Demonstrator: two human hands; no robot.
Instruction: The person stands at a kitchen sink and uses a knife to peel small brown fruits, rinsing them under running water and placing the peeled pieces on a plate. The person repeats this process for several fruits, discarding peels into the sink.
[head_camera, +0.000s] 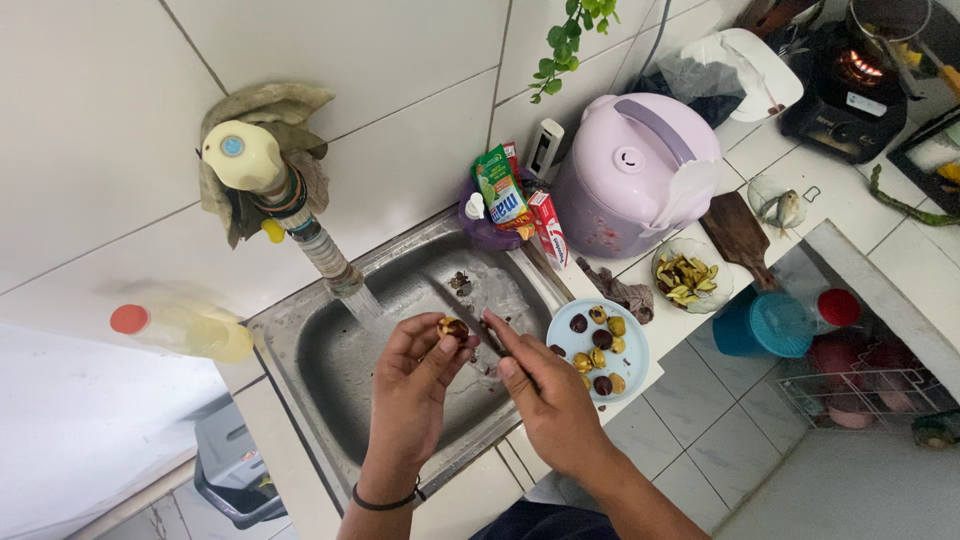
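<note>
A: Start at the far left of the sink (300, 350); what's there?

B: A clear bottle with a red cap (185, 330) lies on its side left of the sink; above the sink's back left corner a cream tap (262, 172) wrapped in cloth runs water into the basin.

A: And the hands?

B: Both hang over the sink's middle; the left hand (412, 385), with a dark band at its wrist, pinches a small half-peeled nut (452, 327) between thumb and fingertips, its other fingers curled beneath; the right hand (548, 395) is closed around a knife (470, 318), forefinger laid along the top, the blade lying across toward the nut, at or very near it.

A: How would you do this cut well?

B: I'd judge short, shallow strokes best; keep the left thumb behind the edge, turn the nut rather than the blade, and let the scraps drop into the sink.

A: Right of the sink?

B: A pale blue plate (632, 352) of dark and yellow pieces sits at its right edge; beyond it a glass dish of peelings (690, 275); behind the sink's right corner, a lilac rice cooker (635, 170).
</note>
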